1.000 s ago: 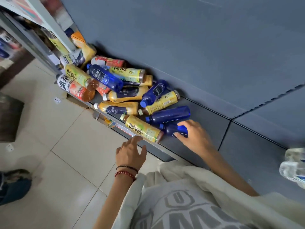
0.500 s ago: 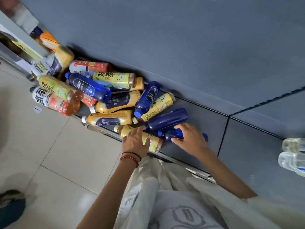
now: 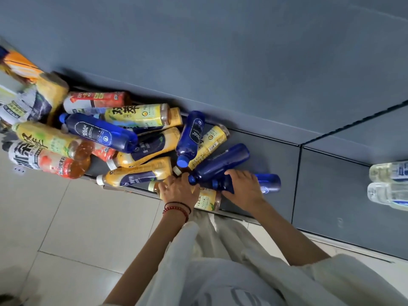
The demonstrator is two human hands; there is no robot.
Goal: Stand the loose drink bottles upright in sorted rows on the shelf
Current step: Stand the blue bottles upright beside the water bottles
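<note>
A heap of loose bottles lies on its side on the low grey shelf (image 3: 276,160): blue soda bottles, yellow tea bottles, orange juice bottles and red-labelled ones. My right hand (image 3: 244,186) is closed over the nearest blue bottle (image 3: 268,184), which lies flat at the right end of the heap. My left hand (image 3: 178,186), with bead bracelets on its wrist, rests on a yellow tea bottle (image 3: 207,198) lying at the shelf's front edge. Another blue bottle (image 3: 220,163) lies just behind both hands.
Two clear water bottles (image 3: 388,184) lie at the far right of the shelf. The shelf between them and the heap is bare grey metal. A grey back panel (image 3: 220,51) rises behind. Tiled floor (image 3: 77,228) lies on the left, and snack packets (image 3: 33,96) are at the upper left.
My left hand has reached forward from the floor side onto the yellow tea bottle. My right hand has closed further round the blue bottle. The view has shifted nearer the heap.
</note>
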